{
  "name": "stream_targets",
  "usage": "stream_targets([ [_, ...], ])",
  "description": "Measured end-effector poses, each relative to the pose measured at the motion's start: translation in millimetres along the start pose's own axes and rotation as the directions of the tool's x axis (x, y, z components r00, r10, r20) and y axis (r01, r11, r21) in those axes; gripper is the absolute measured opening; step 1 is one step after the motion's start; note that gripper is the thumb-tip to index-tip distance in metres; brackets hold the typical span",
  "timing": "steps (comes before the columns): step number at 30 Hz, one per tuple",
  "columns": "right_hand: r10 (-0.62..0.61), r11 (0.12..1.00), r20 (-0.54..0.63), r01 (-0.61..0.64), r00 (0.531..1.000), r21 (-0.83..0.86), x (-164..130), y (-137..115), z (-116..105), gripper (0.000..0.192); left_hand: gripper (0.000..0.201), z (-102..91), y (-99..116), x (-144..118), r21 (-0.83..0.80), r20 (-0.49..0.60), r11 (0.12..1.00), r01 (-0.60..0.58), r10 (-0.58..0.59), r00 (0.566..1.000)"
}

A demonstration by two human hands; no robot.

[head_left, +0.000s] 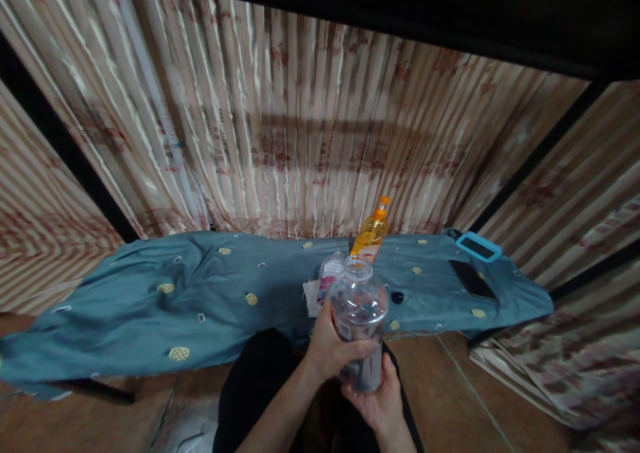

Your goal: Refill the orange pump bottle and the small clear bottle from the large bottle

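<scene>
A clear plastic bottle [359, 303] with an uncapped, wide mouth is held over my lap, tilted a little with its mouth away from me. My left hand [333, 346] wraps round its middle, thumb across the near side. Under its lower end, my right hand [377, 396] cups the base with fingers curled against it. Just behind the bottle lie a clear plastic pack with pink print [329, 280] and a white tissue [311, 298], both partly covered by it. Close by stands an orange pump bottle [371, 234]. A small black cap-like object [397, 298] rests to the right.
A teal cloth with pineapple prints [280, 273] covers the long, low surface. On its right end lie a dark phone [471, 279] and a blue-framed device [479, 246]. Patterned curtains [300, 140] hang behind, between black frame posts [543, 153].
</scene>
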State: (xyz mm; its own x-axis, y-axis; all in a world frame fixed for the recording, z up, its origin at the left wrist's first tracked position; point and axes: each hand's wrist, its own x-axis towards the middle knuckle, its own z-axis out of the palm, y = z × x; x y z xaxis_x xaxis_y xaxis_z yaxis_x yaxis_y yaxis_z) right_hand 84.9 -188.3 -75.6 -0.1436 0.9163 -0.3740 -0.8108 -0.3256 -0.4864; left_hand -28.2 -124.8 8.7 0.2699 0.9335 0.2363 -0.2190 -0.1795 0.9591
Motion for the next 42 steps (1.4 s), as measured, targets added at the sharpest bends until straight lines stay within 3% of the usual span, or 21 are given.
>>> stream_targets([
  [1,-0.017,1.000,-0.023,0.018,1.000,0.017,-3.9,-2.1,1.6,0.053,0.085,-0.1,-2.3,0.7,-0.049,0.077,0.999,-0.006,0.010,0.997],
  [3,-0.053,0.998,-0.064,0.056,0.997,0.039,-11.7,-8.2,4.5,0.050,0.096,-4.2,-7.6,3.7,-0.075,0.104,0.993,-0.087,0.095,0.990],
  [6,-0.088,0.994,-0.114,0.095,0.990,0.052,-22.2,-21.2,4.1,0.058,0.086,-19.3,-15.2,17.0,0.022,-0.037,0.978,-0.209,0.209,0.977],
  [9,-0.115,0.990,-0.162,0.126,0.980,0.064,-29.2,-35.8,-4.0,0.064,0.084,-39.1,-20.0,43.4,0.303,-0.246,0.938,-0.170,0.249,0.937],
  [13,-0.150,0.982,-0.194,0.169,0.969,0.084,-31.7,-48.7,-18.6,0.062,0.103,-53.4,-25.6,79.2,0.407,-0.186,0.908,-0.095,0.185,0.965],
  [18,-0.228,0.966,-0.250,0.250,0.941,0.061,-27.2,-50.9,-25.5,0.052,0.107,-47.2,-39.9,94.1,0.365,-0.157,0.931,-0.014,0.076,0.985],
  [23,-0.247,0.961,-0.368,0.274,0.896,0.023,-21.0,-48.3,-21.1,0.058,0.103,-46.9,-59.4,91.0,0.363,-0.073,0.931,0.046,-0.021,0.997],
  [26,-0.246,0.962,-0.401,0.273,0.882,0.009,-18.2,-48.0,-17.1,0.061,0.089,-50.7,-66.7,89.6,0.432,-0.085,0.902,0.010,0.030,0.996],
  [29,-0.249,0.962,-0.402,0.271,0.881,-0.002,-16.4,-48.5,-14.5,0.066,0.069,-51.0,-68.4,90.8,0.498,-0.126,0.867,-0.017,0.092,0.988],
  [33,-0.286,0.955,-0.399,0.294,0.871,-0.043,-15.0,-47.1,-16.9,0.067,0.050,-43.7,-66.8,92.5,0.532,-0.225,0.845,0.049,0.085,0.971],
  [42,-0.362,0.932,-0.394,0.322,0.845,-0.164,-15.3,-49.2,-25.8,0.062,0.052,-31.4,-60.2,89.7,0.538,-0.190,0.835,0.118,-0.016,0.982],
])
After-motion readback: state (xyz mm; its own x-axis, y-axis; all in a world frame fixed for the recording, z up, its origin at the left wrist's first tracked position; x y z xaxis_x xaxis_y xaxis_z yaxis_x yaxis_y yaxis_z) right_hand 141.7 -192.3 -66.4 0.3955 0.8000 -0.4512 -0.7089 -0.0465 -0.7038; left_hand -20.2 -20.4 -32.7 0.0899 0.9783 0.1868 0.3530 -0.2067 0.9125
